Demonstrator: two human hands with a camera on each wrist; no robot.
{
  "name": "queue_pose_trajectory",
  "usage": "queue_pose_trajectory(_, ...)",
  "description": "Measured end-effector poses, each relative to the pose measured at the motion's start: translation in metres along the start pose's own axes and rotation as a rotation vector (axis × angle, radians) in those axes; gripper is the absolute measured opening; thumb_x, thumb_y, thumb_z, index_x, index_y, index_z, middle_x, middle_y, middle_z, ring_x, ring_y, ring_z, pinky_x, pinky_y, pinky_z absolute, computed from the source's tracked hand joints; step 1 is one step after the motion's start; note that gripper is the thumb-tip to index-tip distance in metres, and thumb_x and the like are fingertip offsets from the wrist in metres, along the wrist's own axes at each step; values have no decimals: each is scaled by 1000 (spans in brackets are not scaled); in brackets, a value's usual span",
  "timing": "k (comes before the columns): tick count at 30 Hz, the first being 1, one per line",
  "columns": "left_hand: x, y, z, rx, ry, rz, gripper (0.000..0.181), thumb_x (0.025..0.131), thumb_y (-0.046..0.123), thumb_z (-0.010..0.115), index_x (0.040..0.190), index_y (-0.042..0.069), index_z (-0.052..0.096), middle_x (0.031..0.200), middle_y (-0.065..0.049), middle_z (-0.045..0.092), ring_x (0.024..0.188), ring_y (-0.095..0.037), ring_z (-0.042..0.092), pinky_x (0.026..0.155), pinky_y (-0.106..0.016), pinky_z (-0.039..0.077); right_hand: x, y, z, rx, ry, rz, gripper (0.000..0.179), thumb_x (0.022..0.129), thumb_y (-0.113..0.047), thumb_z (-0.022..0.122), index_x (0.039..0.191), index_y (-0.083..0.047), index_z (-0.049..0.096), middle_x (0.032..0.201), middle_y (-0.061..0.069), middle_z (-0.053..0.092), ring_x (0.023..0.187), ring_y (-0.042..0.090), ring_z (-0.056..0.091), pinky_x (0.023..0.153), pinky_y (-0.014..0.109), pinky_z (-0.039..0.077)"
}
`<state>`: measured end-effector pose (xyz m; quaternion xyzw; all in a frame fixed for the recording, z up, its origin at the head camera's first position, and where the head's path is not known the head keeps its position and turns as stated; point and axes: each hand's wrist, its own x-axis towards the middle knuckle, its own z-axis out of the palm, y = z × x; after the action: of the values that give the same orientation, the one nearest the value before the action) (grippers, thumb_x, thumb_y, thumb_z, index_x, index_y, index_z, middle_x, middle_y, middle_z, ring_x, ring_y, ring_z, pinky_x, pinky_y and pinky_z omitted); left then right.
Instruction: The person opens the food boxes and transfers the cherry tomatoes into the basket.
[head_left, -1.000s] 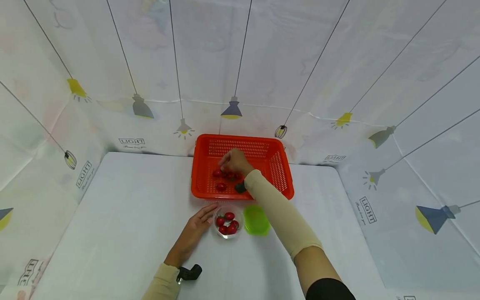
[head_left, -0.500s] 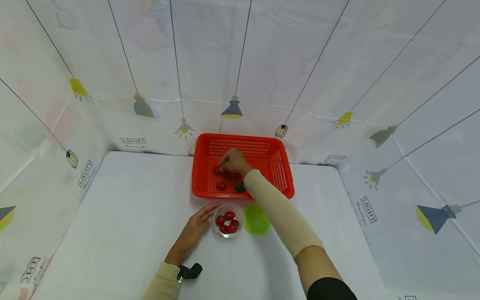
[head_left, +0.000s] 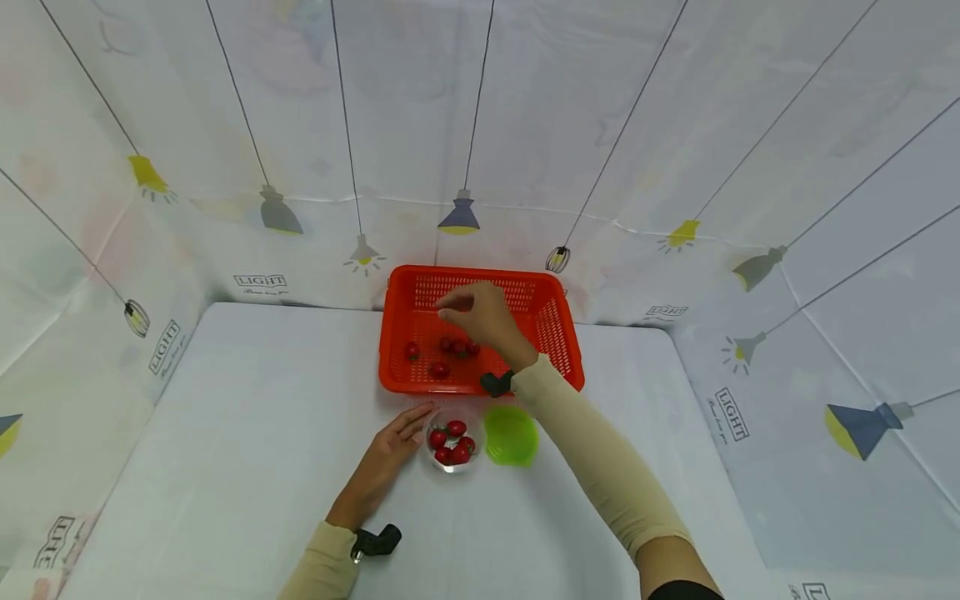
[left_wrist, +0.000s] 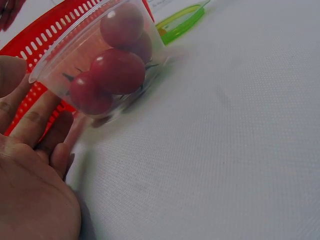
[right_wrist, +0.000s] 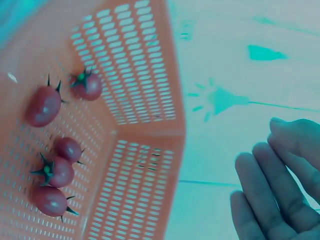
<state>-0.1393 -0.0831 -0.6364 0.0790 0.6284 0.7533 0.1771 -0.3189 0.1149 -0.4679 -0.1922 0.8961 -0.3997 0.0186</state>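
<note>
My right hand [head_left: 487,315] is raised over the red plastic basket [head_left: 397,321], thumb and forefinger apart with nothing between them. The right wrist view shows its fingers loosely bent and bare. Several cherry tomatoes with green stems lie in the basket, one tomato [head_left: 412,351] apart at the left and another tomato [right_wrist: 44,106] near it. My left hand [head_left: 386,458] rests on the table, fingers extended along the left side of a clear plastic container [left_wrist: 55,75]. Inside that container sit several more cherry tomatoes [left_wrist: 117,71].
A green translucent lid [head_left: 512,436] lies right of the container, just in front of the basket. The white table [head_left: 285,417] backs onto a wall covering [head_left: 337,167] printed with hanging lamps. The basket stands close to that wall.
My right hand has come up from among the tomatoes with its fingers parted. One tomato now lies farther left in the basket. My left hand stays beside the container.
</note>
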Motion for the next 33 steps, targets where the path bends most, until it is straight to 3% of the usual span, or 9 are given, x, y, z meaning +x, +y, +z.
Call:
queue_pose_trajectory(10, -1, 1, 1, -29, -5, 13, 49, 114, 20, 52, 162, 26, 43, 168, 5, 44, 162, -19, 30, 117, -9, 33, -81, -13, -5, 89, 295, -136, 25, 94, -30, 83, 116, -18, 82, 112, -3, 81, 113, 16, 73, 103, 42, 58)
queue_pose_trajectory(16, 0, -1, 0, -29, -32, 26, 51, 114, 21, 50, 164, 24, 40, 171, 3, 41, 163, -22, 29, 119, -10, 33, -117, -8, 7, 88, 411, -147, 27, 94, -30, 84, 119, -22, 82, 116, -5, 81, 107, 18, 67, 93, 42, 58)
queue_pose_trajectory(20, 0, -1, 1, -35, -20, 15, 51, 113, 22, 53, 162, 26, 42, 170, 4, 43, 161, -21, 33, 119, -12, 34, -137, -5, 19, 97, 461, -107, 28, 92, -32, 85, 119, -23, 82, 115, -4, 81, 106, 21, 62, 92, 43, 54)
queue_pose_trajectory(26, -1, 1, 2, -28, -4, -8, 50, 113, 22, 54, 161, 29, 44, 168, 7, 44, 160, -19, 35, 117, -11, 36, -162, 8, 43, 146, 463, 27, 27, 90, -27, 88, 116, -21, 83, 114, -5, 79, 105, 16, 55, 92, 40, 44)
queue_pose_trajectory(33, -2, 2, 3, -42, -8, -3, 50, 113, 19, 54, 161, 27, 44, 168, 6, 44, 160, -18, 34, 118, -11, 36, -179, 24, 68, 128, 445, 131, 27, 87, -19, 89, 111, -29, 84, 111, -8, 70, 106, 13, 55, 87, 36, 46)
